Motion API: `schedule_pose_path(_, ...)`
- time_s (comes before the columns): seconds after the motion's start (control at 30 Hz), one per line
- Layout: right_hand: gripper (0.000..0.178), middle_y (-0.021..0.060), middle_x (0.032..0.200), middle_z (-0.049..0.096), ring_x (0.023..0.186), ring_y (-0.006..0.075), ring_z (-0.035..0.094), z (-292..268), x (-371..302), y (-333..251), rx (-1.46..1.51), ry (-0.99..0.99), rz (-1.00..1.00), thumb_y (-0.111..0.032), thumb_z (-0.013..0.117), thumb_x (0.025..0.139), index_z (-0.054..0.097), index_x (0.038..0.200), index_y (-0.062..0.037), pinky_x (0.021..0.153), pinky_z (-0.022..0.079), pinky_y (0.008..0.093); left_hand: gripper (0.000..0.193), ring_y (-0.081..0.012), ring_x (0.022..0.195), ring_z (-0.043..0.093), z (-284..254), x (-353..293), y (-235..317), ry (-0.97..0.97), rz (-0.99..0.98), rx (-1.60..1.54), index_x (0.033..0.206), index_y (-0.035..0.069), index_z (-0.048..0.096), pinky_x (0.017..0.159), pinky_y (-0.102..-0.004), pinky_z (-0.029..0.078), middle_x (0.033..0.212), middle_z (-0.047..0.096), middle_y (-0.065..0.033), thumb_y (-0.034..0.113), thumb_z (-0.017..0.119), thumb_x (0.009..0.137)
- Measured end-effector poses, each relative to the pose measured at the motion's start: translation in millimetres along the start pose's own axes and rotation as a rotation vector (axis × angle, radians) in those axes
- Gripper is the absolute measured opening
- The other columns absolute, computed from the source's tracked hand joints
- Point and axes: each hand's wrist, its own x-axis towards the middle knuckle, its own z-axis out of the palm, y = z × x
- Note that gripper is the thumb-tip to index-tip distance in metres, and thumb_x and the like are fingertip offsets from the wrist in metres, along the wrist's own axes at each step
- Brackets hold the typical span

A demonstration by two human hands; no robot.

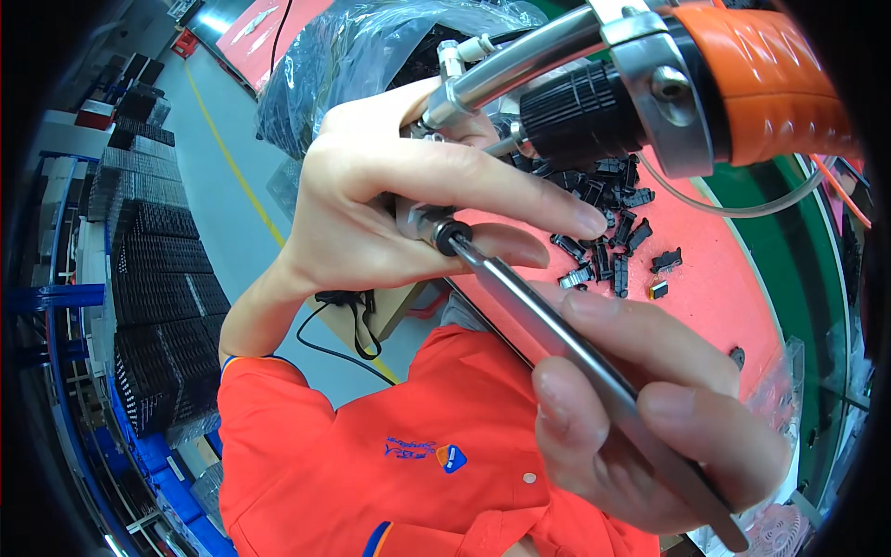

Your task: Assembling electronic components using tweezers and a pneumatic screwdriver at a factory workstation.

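My left hand [357,190] reaches up from the left, its fingers closed round a small cylindrical metal piece [422,220] that ends in a black ring [453,238]. Most of that piece is hidden by the fingers. My right hand [668,418], at the lower right, grips a pair of metal tweezers [557,334] pen-like. The tweezers slant up to the left, and their tip is at the black ring. Close above my left hand is a fixed tool with an orange sleeve [780,84] and a ribbed black collar [580,111].
Several small black plastic parts [620,265] lie on the pink mat [724,269]. A clear plastic bag [316,74] stands behind. A metal tube [529,60] and a clear hose [742,212] run by the tool. Stacked black trays [167,306] fill the left side.
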Motion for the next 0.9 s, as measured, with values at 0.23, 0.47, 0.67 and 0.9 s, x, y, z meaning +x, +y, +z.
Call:
schedule_pose_path(0.23,0.055,0.033,0.1,0.061,0.068,0.025,0.069,3,0,-6,0.059,0.029,0.011,0.007,0.067,0.082,0.035,0.125,-0.0069,0.057,0.057,0.0304,0.033,-0.0123,0.055,0.057,0,4,1,0.015,0.017,-0.002,0.086,0.0,0.074,0.051,-0.0229,0.039,0.074,0.066,-0.0107,-0.006,0.078,0.054)
schedule_pose_path(0.47,0.058,0.0333,0.099,0.061,0.065,0.0235,0.068,11,-9,6,0.073,0.068,-0.012,0.01,0.066,0.081,0.035,0.127,-0.007,0.054,0.056,0.0301,0.036,-0.0115,0.052,0.057,2,-1,4,0.02,-0.009,0.008,0.085,0.0,0.075,0.051,-0.023,0.041,0.063,0.064,-0.0065,-0.011,0.074,0.051)
schedule_pose_path(0.67,0.058,0.0325,0.1,0.061,0.065,0.0242,0.067,5,3,1,0.043,0.045,-0.028,0.013,0.065,0.08,0.036,0.127,-0.0065,0.055,0.056,0.0304,0.038,-0.0121,0.052,0.05,2,-3,7,0.037,-0.041,0.002,0.089,0.004,0.075,0.05,-0.0252,0.036,0.073,0.064,-0.0085,-0.004,0.077,0.052)
schedule_pose_path(0.9,0.06,0.0313,0.102,0.061,0.07,0.0246,0.068,0,1,-1,0.084,-0.008,0.023,0.015,0.063,0.08,0.036,0.128,-0.0062,0.06,0.057,0.0304,0.041,-0.0127,0.052,0.042,5,-5,6,0.068,-0.077,-0.009,0.093,0.009,0.076,0.049,-0.0278,0.031,0.085,0.064,-0.0109,0.004,0.082,0.052)
